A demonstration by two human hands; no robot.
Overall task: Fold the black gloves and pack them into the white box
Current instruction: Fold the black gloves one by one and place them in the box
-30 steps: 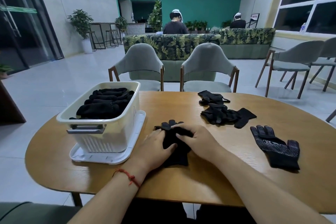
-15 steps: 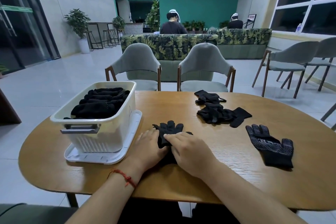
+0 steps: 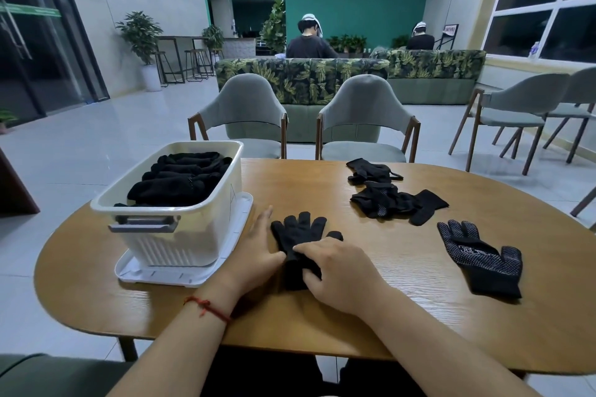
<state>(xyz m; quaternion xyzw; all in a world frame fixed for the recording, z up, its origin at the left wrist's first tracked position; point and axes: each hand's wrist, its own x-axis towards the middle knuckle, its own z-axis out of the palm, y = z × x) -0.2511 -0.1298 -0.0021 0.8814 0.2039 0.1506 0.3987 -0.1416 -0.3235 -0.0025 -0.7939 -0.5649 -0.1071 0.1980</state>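
A black glove [image 3: 300, 237] lies on the wooden table [image 3: 403, 316] in front of me, fingers spread away from me. My left hand [image 3: 258, 251] lies flat along its left edge, thumb touching the cuff. My right hand [image 3: 335, 267] rests on the cuff end, fingertips curled onto the fabric. The white box [image 3: 193, 235] stands to the left on its lid [image 3: 222, 263], holding several folded black gloves [image 3: 180, 180]. One dotted glove [image 3: 483, 258] lies flat at the right. A loose heap of gloves [image 3: 390, 200] sits farther back.
Two grey chairs [image 3: 364, 119] stand at the table's far side, with a leaf-patterned sofa [image 3: 322, 77] behind them. Two people sit beyond the sofa with their backs turned. More chairs [image 3: 522, 113] stand at the right by the window.
The glove's fingers were bunched under my hands; now they lie spread flat. Both hands have slid back toward the cuff, and my left hand has opened out beside the glove.
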